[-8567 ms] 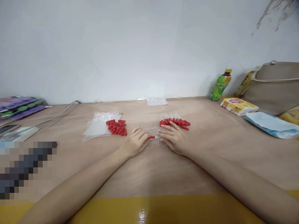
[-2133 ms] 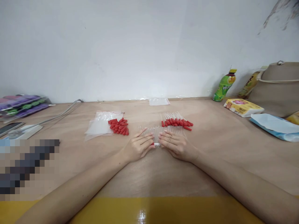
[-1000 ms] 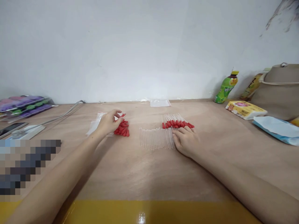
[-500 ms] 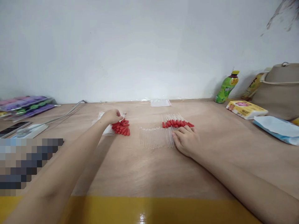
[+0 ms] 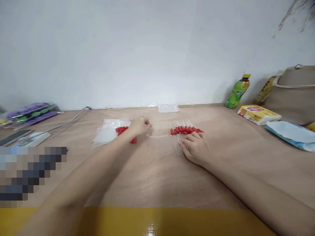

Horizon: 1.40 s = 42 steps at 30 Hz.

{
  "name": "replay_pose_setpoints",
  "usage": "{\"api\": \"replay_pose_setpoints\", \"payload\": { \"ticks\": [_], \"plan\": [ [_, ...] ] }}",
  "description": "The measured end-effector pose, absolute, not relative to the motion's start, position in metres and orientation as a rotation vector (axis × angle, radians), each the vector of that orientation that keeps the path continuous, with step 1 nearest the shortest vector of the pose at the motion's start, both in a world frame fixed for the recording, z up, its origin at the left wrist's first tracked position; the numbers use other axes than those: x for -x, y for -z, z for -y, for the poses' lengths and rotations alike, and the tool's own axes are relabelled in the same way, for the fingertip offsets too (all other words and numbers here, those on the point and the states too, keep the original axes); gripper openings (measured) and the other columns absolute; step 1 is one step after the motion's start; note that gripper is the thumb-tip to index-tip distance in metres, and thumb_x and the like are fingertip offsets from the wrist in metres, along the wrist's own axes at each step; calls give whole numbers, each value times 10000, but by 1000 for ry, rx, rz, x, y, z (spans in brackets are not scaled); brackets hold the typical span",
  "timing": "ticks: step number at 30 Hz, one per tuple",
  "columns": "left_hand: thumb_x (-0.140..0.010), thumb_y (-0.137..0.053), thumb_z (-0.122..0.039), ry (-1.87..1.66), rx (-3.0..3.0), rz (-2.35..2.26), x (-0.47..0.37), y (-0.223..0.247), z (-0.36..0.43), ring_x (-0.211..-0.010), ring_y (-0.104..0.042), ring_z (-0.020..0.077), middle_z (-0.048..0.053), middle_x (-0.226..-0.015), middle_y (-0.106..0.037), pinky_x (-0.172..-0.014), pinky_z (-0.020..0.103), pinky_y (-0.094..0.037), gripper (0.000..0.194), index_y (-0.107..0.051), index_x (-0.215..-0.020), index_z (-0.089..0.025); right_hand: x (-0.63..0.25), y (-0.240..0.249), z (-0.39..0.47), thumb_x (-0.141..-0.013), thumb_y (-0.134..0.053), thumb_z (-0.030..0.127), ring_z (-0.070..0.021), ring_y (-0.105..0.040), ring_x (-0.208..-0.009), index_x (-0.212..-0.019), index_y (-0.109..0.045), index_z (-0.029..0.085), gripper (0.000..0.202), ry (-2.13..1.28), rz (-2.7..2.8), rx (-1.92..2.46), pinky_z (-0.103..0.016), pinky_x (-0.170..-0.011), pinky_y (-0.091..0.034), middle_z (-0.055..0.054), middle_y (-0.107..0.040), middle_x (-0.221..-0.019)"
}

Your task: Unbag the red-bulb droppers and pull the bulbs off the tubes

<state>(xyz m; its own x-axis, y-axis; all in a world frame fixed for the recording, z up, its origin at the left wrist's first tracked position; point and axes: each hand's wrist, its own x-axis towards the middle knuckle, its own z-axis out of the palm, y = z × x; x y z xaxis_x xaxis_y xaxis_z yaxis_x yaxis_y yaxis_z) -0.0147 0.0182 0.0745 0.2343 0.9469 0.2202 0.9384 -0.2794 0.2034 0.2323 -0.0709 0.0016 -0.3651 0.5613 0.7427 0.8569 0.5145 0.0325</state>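
My left hand [image 5: 140,126] hovers over the tabletop between the red pile and the clear tubes, slightly blurred. Its fingers are pressed together, and what is in them, if anything, cannot be made out. Under its wrist lies a pile of red drop-shaped pieces [image 5: 122,129], partly hidden by the forearm. A row of thin clear plastic tubes [image 5: 163,145] lies side by side in the middle. At its right end, my right hand [image 5: 195,147] rests with curled fingers closed around the endmost tubes. Just beyond those fingers are tubes with red drop-shaped ends [image 5: 187,129], lined up together.
Clear plastic bags [image 5: 104,134] lie beside the red pile; another small bag [image 5: 168,108] is by the wall. On the right stand a green bottle [image 5: 237,92], a tissue pack [image 5: 259,114] and a beige bag [image 5: 292,95]. A phone [image 5: 16,137] and cable [image 5: 71,121] are left.
My left hand has moved right, away from the red pile and toward the clear tubes, uncovering more of the plastic bags. My right hand has stayed nearly in place.
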Motion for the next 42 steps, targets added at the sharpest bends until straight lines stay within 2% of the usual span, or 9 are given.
{"api": "replay_pose_setpoints", "payload": {
  "ticks": [2,5,9,12,17,28,33,39,42],
  "plan": [
    [-721,-545,-397,-449,-2455,-1766,-15,-66,-14,-813,-597,194,52,-906,-650,-727,261,-435,238,-652,-763,-188,-234,-2,71,-852,-476,290,-152,-480,-709,-719,-657,207,239,503,2091,1107,-337,-735,-285,-19,-633,-709],
    [-687,-577,-476,-402,-2408,-1710,-50,-56,-12,-777,-605,204,65,-806,-666,-703,269,-441,306,-659,-715,-183,-238,-4,72,-832,-506,364,-165,-498,-756,-855,-668,218,219,413,2122,1087,-341,-753,-308,-34,-630,-785],
    [-678,-540,-581,-338,-2288,-1734,-70,-54,-17,-749,-612,215,79,-720,-666,-681,279,-448,423,-654,-651,-175,-245,-7,71,-715,-561,586,-227,-498,-943,-1134,-566,217,558,297,2288,1013,-395,-837,-333,-87,-580,-1042],
    [-679,-547,-533,-300,-2215,-1764,-74,-55,-20,-721,-613,226,82,-663,-655,-657,294,-452,389,-638,-600,-163,-248,-7,67,-655,-570,657,-261,-471,-1017,-1200,-512,221,700,251,2359,968,-434,-864,-344,-110,-543,-1124],
    [-649,-576,-378,-330,-2129,-1808,-79,-53,-22,-660,-607,221,75,-622,-640,-599,299,-449,248,-632,-587,-145,-255,-6,57,-673,-583,623,-251,-476,-1014,-1196,-516,227,659,221,2381,906,-435,-876,-378,-112,-542,-1114],
    [-762,-450,-257,-460,-2262,-1586,-52,-59,-14,-544,-554,136,53,-589,-623,-518,238,-392,255,-622,-625,-128,-261,-9,55,-711,-550,612,-251,-476,-1060,-1155,-537,187,615,324,2425,792,-461,-960,-333,-101,-574,-1080],
    [-826,-441,-289,-554,-2478,-1449,-9,-58,23,-599,-549,135,21,-681,-623,-564,243,-397,208,-592,-761,-162,-243,-9,66,-819,-509,419,-237,-502,-1025,-1187,-506,175,441,339,2185,869,-423,-889,-397,-113,-567,-1091],
    [-886,-424,-255,-918,-3086,-1077,27,-26,58,-720,-601,141,51,-822,-640,-646,250,-466,167,-561,-858,-163,-216,-8,73,-808,-542,408,-248,-452,-1141,-1251,-451,140,525,493,2057,835,-420,-954,-364,-149,-506,-1227],
    [-854,-489,-176,-1167,-3220,-831,28,-13,65,-820,-611,150,61,-897,-650,-743,270,-479,81,-552,-902,-158,-210,-7,73,-842,-508,373,-232,-462,-1148,-1174,-527,180,384,532,2180,817,-435,-994,-316,-91,-555,-1206]
  ]
}}
